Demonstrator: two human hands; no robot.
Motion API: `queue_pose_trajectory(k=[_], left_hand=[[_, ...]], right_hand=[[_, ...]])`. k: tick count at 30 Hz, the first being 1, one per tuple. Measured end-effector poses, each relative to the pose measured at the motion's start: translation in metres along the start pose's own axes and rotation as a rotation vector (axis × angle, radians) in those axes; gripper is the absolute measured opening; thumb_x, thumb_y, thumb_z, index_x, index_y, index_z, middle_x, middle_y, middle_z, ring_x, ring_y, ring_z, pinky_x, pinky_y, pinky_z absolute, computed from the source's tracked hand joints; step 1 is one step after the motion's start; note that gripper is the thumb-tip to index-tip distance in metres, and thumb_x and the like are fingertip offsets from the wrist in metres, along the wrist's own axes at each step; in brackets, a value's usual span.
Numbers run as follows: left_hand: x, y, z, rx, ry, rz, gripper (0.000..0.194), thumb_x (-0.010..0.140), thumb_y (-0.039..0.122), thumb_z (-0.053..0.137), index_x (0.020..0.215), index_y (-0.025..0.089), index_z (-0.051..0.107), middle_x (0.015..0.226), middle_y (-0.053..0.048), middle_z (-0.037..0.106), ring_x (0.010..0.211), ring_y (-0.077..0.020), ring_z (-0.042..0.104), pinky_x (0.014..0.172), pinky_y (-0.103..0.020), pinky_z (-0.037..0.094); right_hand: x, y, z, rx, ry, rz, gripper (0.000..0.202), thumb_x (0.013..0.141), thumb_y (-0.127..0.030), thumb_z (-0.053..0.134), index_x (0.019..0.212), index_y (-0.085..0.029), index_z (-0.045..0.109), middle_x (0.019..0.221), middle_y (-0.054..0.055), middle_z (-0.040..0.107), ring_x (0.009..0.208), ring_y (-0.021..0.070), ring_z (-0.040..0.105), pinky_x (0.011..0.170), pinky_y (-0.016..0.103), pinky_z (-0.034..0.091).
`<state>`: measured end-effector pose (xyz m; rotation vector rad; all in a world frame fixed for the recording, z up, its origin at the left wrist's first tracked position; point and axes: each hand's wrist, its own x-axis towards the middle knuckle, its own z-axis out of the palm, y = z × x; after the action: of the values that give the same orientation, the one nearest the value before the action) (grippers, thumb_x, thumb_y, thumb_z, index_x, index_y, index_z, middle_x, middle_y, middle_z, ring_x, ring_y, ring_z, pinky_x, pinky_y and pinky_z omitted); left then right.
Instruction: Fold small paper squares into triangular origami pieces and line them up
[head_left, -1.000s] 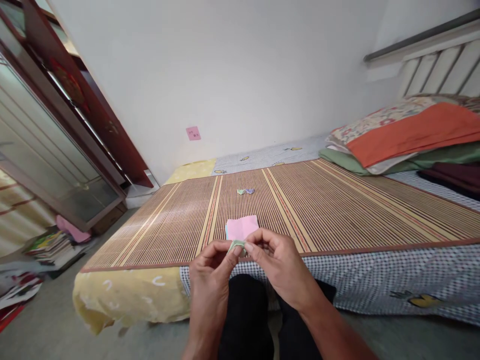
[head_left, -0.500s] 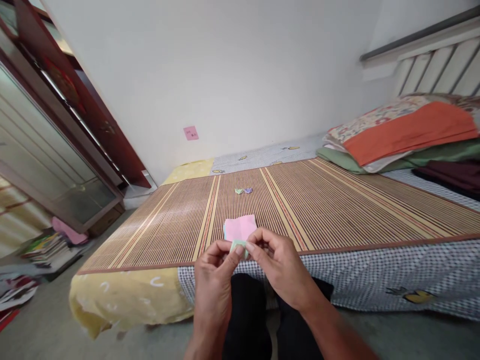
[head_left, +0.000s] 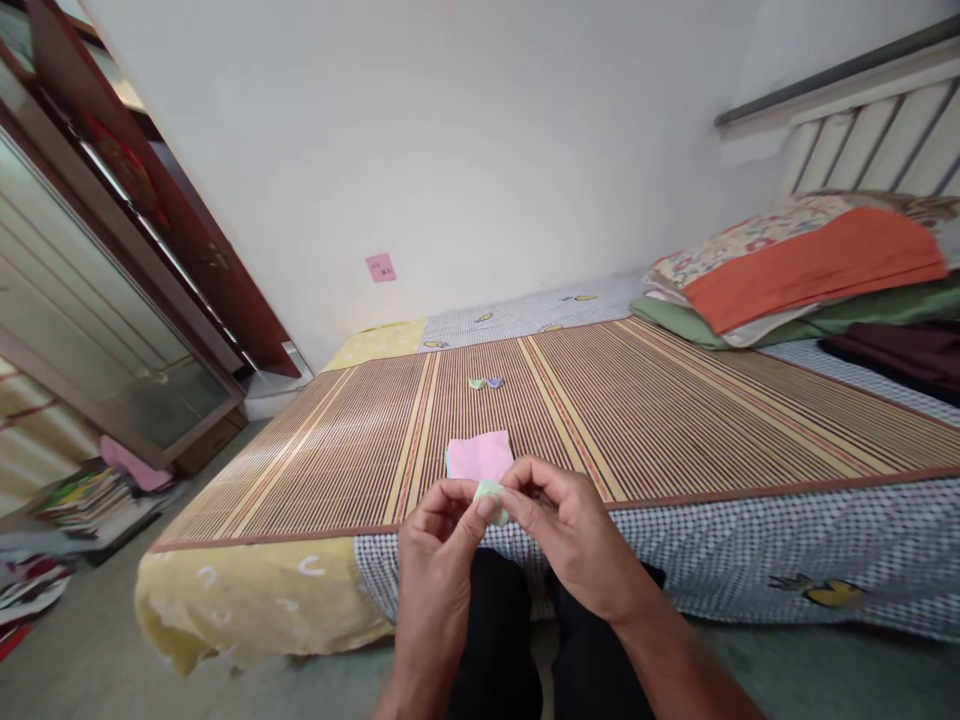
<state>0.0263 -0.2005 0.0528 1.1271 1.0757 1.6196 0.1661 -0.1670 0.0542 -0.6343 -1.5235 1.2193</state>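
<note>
A small piece of folded pale green paper point(head_left: 490, 490) is pinched between both hands above the bed's front edge. My left hand point(head_left: 442, 530) grips its left side with thumb and fingers. At its right side, the thumb and fingers of my right hand point(head_left: 559, 515) are closed on it. Just beyond my fingers lies a pink paper sheet point(head_left: 478, 455) with a crease, a bluish edge showing beneath it. Farther back on the mat sit a small folded green paper point(head_left: 476, 383) and a folded purple paper point(head_left: 495, 382), side by side.
A striped woven mat point(head_left: 337, 430) covers the bed. Pillows and bedding with an orange panel point(head_left: 817, 270) are piled at the right. A pink note point(head_left: 380, 267) is on the wall. Stacked books point(head_left: 90, 505) lie low at the left.
Both hands have shifted slightly right with the green paper. Its visible shape between the fingers has changed a little. The papers on the mat stay put.
</note>
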Motion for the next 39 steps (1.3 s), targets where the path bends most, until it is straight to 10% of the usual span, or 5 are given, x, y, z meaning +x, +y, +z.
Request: queue_pose_trajectory(k=[15,39], left_hand=[[0.001,0.005,0.001,0.047,-0.061,-0.007,0.018,0.079,0.031,0.083,0.081,0.016,0.074,0.077,-0.002,0.070,0.075,-0.0143,0.062,0.073,-0.024,0.049],[0.004,0.006,-0.004,0.056,-0.093,-0.053,0.025,0.081,0.037,0.079,0.073,0.016,0.069,0.067,0.002,0.058,0.067,-0.0116,0.049,0.066,-0.022,0.040]], right_hand=[[-0.003,0.004,0.004,0.045,0.116,-0.042,0.018,0.095,-0.032,0.063,0.083,-0.018,0.062,0.078,0.000,0.062,0.074,0.0148,0.057,0.069,0.028,0.046],[-0.005,-0.005,-0.013,-0.161,-0.061,0.050,0.023,0.096,-0.032,0.061,0.077,-0.018,0.058,0.069,-0.004,0.050,0.065,0.0122,0.044,0.059,0.027,0.035]])
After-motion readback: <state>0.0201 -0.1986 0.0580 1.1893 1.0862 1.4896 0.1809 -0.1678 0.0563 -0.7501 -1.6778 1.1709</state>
